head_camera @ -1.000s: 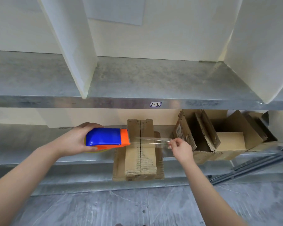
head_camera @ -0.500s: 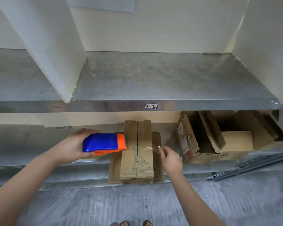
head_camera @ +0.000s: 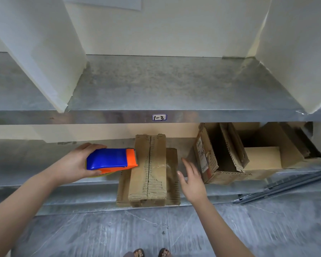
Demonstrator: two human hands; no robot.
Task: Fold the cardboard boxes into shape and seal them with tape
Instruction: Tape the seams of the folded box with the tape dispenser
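A small cardboard box stands on the lower metal shelf, its two top flaps meeting along a middle seam and its side flaps spread out. A strip of clear tape lies across the flaps near the middle. My left hand grips a blue and orange tape dispenser, whose toothed end sits at the box's left edge. To the right of the box my right hand hovers with fingers spread, holding nothing.
Several opened, worn cardboard boxes lie on the same shelf to the right. The upper shelf carries white dividers and a label 1-3. Metal rails lie at the right. My feet stand on grey floor.
The tape that my right hand pinched and pulled out is now laid across the box top. My right hand has let go and moved off to the right, fingers spread.
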